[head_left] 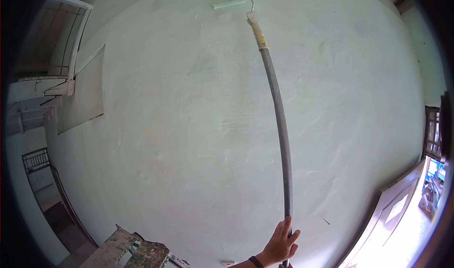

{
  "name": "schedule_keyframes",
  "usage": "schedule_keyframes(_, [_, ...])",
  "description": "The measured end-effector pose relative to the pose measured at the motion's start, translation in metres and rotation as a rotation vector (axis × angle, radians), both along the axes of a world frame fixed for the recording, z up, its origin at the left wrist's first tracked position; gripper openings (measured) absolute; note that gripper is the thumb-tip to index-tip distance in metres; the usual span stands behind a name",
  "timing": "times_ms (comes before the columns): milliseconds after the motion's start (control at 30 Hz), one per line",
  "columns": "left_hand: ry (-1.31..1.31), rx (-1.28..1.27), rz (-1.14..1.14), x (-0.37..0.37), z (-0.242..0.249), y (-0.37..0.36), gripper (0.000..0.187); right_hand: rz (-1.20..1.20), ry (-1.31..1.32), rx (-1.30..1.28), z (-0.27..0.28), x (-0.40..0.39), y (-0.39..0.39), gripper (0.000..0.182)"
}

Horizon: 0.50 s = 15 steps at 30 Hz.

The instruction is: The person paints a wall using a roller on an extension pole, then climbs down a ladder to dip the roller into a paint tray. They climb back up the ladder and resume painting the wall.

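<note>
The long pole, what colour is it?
Grey, the pole has a yellowish taped top; head view shows it.

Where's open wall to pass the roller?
Open wall runs from the pole left to the window, and right to the door. The paint-spattered stand crowds the bottom left. One hand grips the pole.

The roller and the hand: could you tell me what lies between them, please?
In the head view, only the long grey pole runs from the hand up to the roller, with a taped joint near the top.
</note>
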State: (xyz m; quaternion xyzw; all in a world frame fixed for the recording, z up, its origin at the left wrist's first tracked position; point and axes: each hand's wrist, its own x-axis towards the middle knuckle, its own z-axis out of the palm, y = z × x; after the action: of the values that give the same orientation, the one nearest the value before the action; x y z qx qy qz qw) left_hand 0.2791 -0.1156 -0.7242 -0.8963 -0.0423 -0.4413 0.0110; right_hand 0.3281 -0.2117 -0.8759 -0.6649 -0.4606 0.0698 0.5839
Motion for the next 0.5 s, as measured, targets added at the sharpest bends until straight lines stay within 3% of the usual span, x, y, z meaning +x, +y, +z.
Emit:
schedule_keyframes(233, [-0.075,0.078,0.053,0.014,0.104,0.012,0.038,0.002,0.048,0.065,0.086,0.013,0.016,0.046])
schedule_keyframes(433, [-0.008,0.013,-0.051,-0.007,0.002,0.006,0.038,-0.03,0.1,-0.017,0.022,-0.016,-0.01,0.045])
schedule_keyframes(500, [-0.002,0.035,-0.036,-0.007,0.004,0.005,0.04,-0.037,0.127,0.021,0.017,-0.012,-0.006,0.046])
